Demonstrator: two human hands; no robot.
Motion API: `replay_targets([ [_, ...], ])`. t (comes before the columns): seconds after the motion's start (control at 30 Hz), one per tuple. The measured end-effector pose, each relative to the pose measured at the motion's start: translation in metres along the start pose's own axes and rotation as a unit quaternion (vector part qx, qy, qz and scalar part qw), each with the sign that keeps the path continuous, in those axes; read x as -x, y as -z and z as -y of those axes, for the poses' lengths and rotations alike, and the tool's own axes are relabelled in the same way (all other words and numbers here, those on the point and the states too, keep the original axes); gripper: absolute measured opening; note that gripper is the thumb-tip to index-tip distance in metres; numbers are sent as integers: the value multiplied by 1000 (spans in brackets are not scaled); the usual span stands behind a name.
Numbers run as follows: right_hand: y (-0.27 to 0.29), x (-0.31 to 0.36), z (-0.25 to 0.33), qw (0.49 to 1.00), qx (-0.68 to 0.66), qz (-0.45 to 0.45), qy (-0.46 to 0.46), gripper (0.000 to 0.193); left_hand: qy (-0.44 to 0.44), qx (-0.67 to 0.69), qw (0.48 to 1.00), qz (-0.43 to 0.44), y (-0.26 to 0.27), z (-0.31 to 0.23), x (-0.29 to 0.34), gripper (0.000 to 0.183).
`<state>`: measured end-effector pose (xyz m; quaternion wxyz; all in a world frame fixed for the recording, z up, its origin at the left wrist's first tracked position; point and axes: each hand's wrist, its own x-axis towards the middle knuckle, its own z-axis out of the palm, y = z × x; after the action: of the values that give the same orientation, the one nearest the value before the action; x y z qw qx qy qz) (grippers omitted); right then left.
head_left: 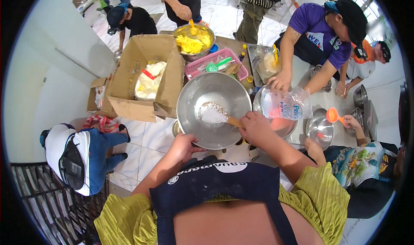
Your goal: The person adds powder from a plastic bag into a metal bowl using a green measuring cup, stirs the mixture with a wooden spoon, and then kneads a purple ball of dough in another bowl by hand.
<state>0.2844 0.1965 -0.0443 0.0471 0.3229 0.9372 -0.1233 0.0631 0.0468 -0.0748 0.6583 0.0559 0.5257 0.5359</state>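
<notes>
A large steel mixing bowl (192, 99) is in front of me, with white powder (210, 115) in its bottom. My left hand (184, 148) grips the bowl's near-left rim. In my right hand (255, 127) is the wooden handle of a spoon (235, 122); its head lies in the powder, coated white, so its exact shape is hidden. Right beside my bowl, a co-worker in a purple shirt (312, 29) has both hands at a clear printed bag (286, 103) over another steel bowl (282, 126).
A cardboard box (123, 83) holds a white mass and a red scoop. Beyond my bowl are a pink basket (228, 55) and a bowl of yellow paste (196, 46). At right, another person holds an orange measuring cup (332, 114) near a steel bowl (320, 130).
</notes>
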Motion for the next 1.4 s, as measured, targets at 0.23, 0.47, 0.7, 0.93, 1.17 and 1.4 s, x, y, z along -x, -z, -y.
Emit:
replay_targets([
  [0.23, 65, -13, 63, 999, 12, -51, 0, 32, -28, 51, 998, 28, 21, -46, 56, 44],
  [0.47, 115, -40, 170, 988, 40, -136, 63, 19, -89, 43, 993, 58, 99, -102, 117, 49],
  [0.7, 123, -84, 296, 984, 46, -160, 69, 26, -136, 24, 990, -13, 199, -159, 187, 57],
  [0.93, 110, -134, 398, 965, 101, -193, 148, 48, -157, 45, 987, -12, 298, -192, 228, 59],
  [1.17, 78, -179, 477, 949, 192, -96, 231, 50, -177, 72, 979, -69, 362, -204, 252, 64],
  [1.4, 108, -176, 523, 945, 182, 3, 273, 50, -245, 142, 948, -146, 396, -214, 249, 72],
])
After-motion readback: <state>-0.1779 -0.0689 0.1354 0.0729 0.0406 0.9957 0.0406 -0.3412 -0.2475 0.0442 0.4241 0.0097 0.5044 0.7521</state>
